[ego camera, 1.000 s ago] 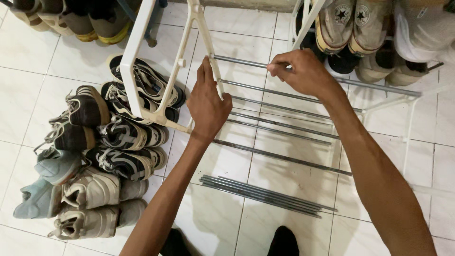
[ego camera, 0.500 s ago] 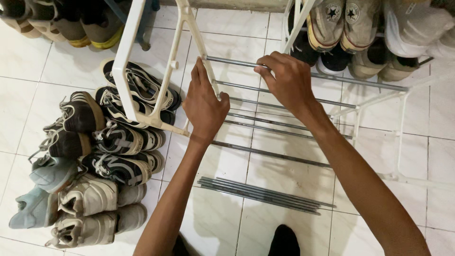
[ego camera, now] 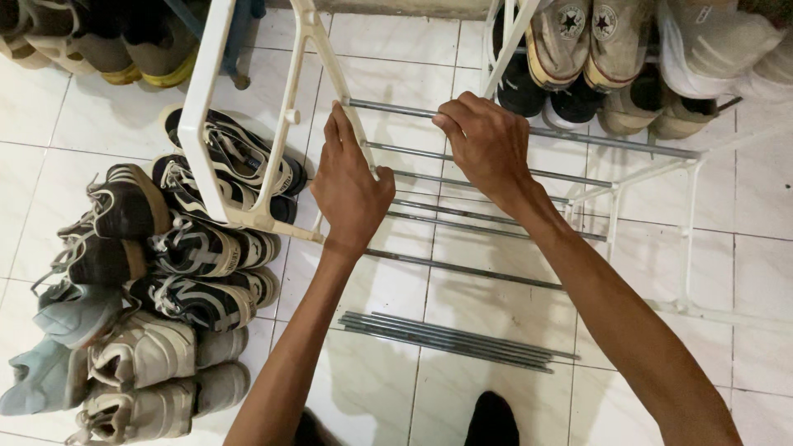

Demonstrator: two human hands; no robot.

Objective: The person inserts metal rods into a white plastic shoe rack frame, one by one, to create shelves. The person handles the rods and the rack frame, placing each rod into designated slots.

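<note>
Head view, straight down onto a half-built shoe rack over white floor tiles. Left hand at about 10 o'clock from centre, fingers wrapped around a slanted bar of the white plastic side frame, gripping it firmly. Right hand at about 1 o'clock, fingers curled over the top metal rod, pinching it where it runs toward the left frame.

Progress, judged from the layout: several thin grey rods already spanning between the left frame and the right side frame, stacked like ladder rungs from 12 down toward centre; lowest rod in place too, though whether every end sits fully in its socket cannot be told. Bundle of spare rods lying loose on the floor at 6 o'clock, well apart from both hands, so more tiers apparently left to fit.

Materials: frames smooth, glossy moulded plastic with angular open outlines; rods slender, straight, dull steel. Tiles glazed, pale, with dark grout. Pile of worn sneakers at 8 o'clock, canvas and mesh, laces tangled. More canvas shoes at 1 o'clock on a neighbouring rack.
</note>
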